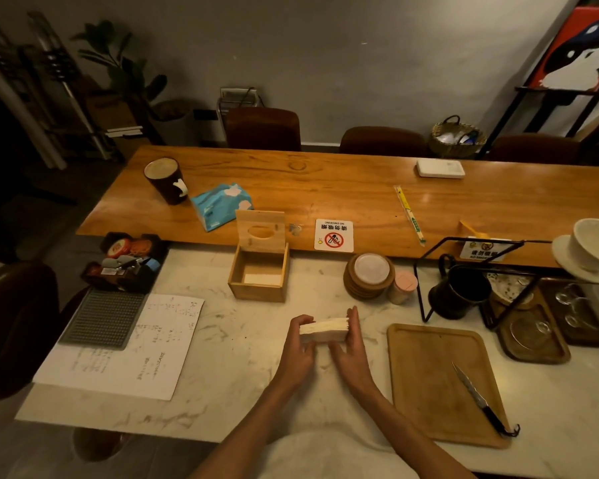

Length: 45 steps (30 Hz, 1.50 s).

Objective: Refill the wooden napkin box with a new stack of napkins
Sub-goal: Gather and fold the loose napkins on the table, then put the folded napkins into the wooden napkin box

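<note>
A stack of white napkins (pixel 324 329) is held just above the marble counter between both hands. My left hand (pixel 298 347) grips its left end and my right hand (pixel 351 347) presses flat against its right end. The wooden napkin box (pixel 258 271) stands farther back and to the left, its hinged lid (pixel 260 230) with an oval slot tipped upright. A thin layer of white napkins (pixel 263 279) lies at the box bottom.
A wooden tray (pixel 440 382) with a knife (pixel 481 399) lies right of my hands. Coasters (pixel 369 275), a dark mug (pixel 459 292) and a wire rack stand at the right. Paper sheets (pixel 128 344) and a grey mat (pixel 104 318) lie left. A blue tissue pack (pixel 220 205) sits behind the box.
</note>
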Available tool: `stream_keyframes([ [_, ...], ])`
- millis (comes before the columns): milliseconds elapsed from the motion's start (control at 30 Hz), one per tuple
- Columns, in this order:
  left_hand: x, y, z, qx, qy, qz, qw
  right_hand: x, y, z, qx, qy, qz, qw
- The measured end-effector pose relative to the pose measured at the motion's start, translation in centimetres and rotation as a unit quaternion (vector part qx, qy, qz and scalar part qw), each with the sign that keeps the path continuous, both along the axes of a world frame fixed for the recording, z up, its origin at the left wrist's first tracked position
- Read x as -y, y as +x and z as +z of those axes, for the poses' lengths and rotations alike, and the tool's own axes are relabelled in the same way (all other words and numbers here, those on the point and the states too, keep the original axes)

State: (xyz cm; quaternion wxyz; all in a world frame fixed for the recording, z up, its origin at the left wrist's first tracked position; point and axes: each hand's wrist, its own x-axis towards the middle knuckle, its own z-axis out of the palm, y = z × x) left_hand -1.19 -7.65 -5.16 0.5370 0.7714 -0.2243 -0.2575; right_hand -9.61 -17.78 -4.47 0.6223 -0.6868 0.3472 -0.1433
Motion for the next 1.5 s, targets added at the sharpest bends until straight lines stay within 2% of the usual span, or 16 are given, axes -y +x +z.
stream_keyframes([
  [167, 0.2, 0.0, -0.1, 0.001, 0.001, -0.008, 1.0, -0.1, -0.3, -0.4, 0.008, -0.006, -0.005, 1.0],
  [300, 0.0, 0.1, -0.2, 0.006, 0.006, 0.006, 1.0, 0.6, -0.5, -0.4, 0.034, -0.068, -0.036, 0.996],
  [500, -0.7, 1.3, 0.1, 0.037, 0.023, -0.044, 0.998, 2.5, -1.5, -0.9, 0.012, -0.202, 0.086, 0.976],
  [600, -1.0, 1.9, 0.2, 0.044, 0.021, -0.062, 0.997, 3.3, -1.7, -0.8, -0.015, -0.265, 0.113, 0.957],
  [733, -1.3, 2.3, 1.1, 0.02, 0.019, -0.091, 0.995, 3.6, -1.2, 0.7, -0.083, -0.264, 0.178, 0.944],
  [800, -1.4, 2.8, 1.8, -0.012, 0.034, -0.088, 0.995, 4.0, -0.8, 1.7, -0.114, -0.171, 0.178, 0.962],
  [867, -1.4, 3.3, 2.5, -0.084, 0.038, -0.061, 0.994, 4.5, -0.6, 2.9, -0.126, 0.052, 0.14, 0.981],
  [900, -1.4, 3.4, 2.9, -0.129, 0.037, -0.048, 0.99, 4.7, -0.8, 3.2, -0.133, 0.162, 0.134, 0.969],
  [933, -1.3, 3.4, 3.2, -0.157, 0.04, -0.046, 0.986, 4.8, -1.1, 3.3, -0.14, 0.225, 0.146, 0.953],
  [967, -1.3, 3.4, 3.4, -0.157, 0.049, -0.057, 0.985, 4.8, -1.3, 3.1, -0.149, 0.243, 0.171, 0.943],
  [1067, -1.4, 3.4, 3.8, -0.144, 0.064, -0.098, 0.983, 3.8, -1.3, 2.6, -0.153, 0.216, 0.228, 0.937],
  [1200, -2.4, 3.6, 4.3, -0.21, 0.045, -0.071, 0.974, 3.0, -1.0, 2.2, -0.129, 0.263, 0.203, 0.934],
  [1267, -2.9, 3.8, 4.5, -0.264, 0.029, -0.032, 0.963, 2.5, -1.0, 1.7, -0.101, 0.343, 0.174, 0.918],
  [1367, -3.5, 4.9, 5.1, -0.323, -0.005, 0.043, 0.945, 1.2, -0.9, 0.5, -0.042, 0.483, 0.065, 0.872],
  [1433, -4.0, 6.0, 5.5, -0.305, 0.006, 0.099, 0.947, 0.6, -1.0, 0.0, -0.009, 0.524, 0.007, 0.851],
  [1500, -5.0, 7.6, 5.5, -0.234, 0.021, 0.177, 0.956, 0.2, -0.7, 0.4, 0.009, 0.532, -0.004, 0.847],
])
